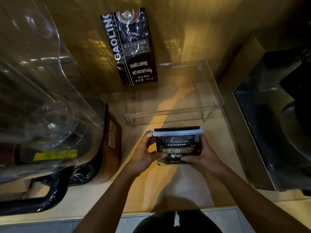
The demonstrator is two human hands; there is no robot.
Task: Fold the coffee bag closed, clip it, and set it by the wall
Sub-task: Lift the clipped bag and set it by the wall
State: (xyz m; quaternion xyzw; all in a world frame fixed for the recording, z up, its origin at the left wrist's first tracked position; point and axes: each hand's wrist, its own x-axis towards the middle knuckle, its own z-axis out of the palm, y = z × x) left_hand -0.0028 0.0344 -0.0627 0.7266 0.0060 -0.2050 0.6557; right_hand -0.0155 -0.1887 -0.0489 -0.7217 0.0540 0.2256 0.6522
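Coffee bag (177,146), top folded over and already pinched under a white clip (175,133), hangs above the counter (168,185) short of the wall (185,39), not yet set down, with left hand (144,155) and right hand (202,154) each curled closed around its sides.

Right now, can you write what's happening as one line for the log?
stage: bag clipped, not yet by wall | left hand: holds coffee bag | right hand: holds bag | white clip: across folded top
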